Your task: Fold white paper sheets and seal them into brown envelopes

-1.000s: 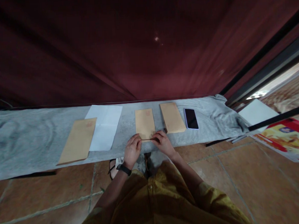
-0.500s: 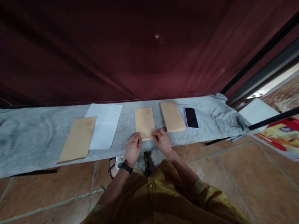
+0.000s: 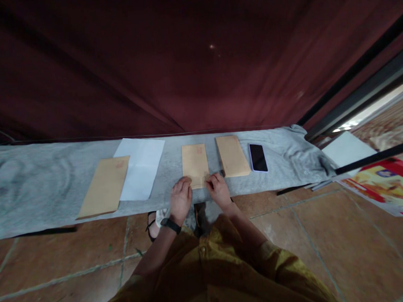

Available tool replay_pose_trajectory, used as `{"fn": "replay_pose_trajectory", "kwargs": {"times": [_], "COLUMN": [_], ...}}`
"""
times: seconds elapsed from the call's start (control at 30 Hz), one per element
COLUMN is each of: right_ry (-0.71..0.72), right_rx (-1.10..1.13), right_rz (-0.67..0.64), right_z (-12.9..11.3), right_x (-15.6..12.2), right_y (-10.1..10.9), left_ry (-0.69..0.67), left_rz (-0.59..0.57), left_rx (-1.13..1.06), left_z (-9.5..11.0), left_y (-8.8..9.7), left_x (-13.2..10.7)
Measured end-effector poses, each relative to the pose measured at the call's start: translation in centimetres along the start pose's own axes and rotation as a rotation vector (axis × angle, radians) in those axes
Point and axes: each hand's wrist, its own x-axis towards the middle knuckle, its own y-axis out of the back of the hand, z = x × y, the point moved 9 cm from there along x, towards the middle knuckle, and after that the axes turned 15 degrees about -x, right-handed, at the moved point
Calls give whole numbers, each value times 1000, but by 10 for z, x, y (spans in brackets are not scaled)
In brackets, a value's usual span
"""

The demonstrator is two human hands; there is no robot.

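A brown paper envelope (image 3: 194, 163) lies upright in front of me, with red print at its upper right. My left hand (image 3: 181, 198) has its curled fingers on the envelope's lower left corner. At the lower right corner, my right hand (image 3: 219, 191) pinches the edge between thumb and fingers. A faint crease runs across the envelope's near end between the two hands. To the right lies a thick stack of brown envelopes (image 3: 232, 156). Farther left, more brown envelope paper (image 3: 104, 186) partly covers a white sheet (image 3: 143, 166).
A phone (image 3: 258, 157) in a pale purple case lies right of the stack. Grey cloth (image 3: 46, 178) covers the narrow table. A dark red curtain (image 3: 197, 87) hangs behind it. On the right are a black metal bar (image 3: 379, 156) and a red-and-yellow box (image 3: 391, 185).
The dark gap along the envelope's near end no longer shows; that edge now looks flatter. My left hand has shifted slightly; both hands stay at the corners.
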Motion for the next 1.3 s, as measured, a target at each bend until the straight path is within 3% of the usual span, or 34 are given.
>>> {"fn": "replay_pose_trajectory", "kwargs": {"times": [0.2, 0.4, 0.6, 0.73, 0.83, 1.07, 1.3], "right_ry": [-16, -21, 32, 190, 282, 360, 351], "right_rx": [8, 7, 41, 149, 99, -63, -226], "right_rz": [-5, -1, 43, -69, -129, -172, -157], "right_z": [-1, -3, -25, -58, -71, -68, -58], "right_x": [-1, 0, -12, -28, -37, -44, -47], "right_y": [1, 4, 10, 1, -2, -6, -10], "left_ry": [-183, -198, -167, -117, -96, -123, -135], "left_rz": [-253, -310, -311, -316, -300, -277, -256], "left_rx": [5, 101, 119, 117, 128, 205, 296], "left_z": [28, 34, 25, 9, 2, 8, 11], "left_y": [-34, -47, -49, -51, -47, -35, -25], "left_x": [-19, -29, -33, -40, -44, -44, -45]}}
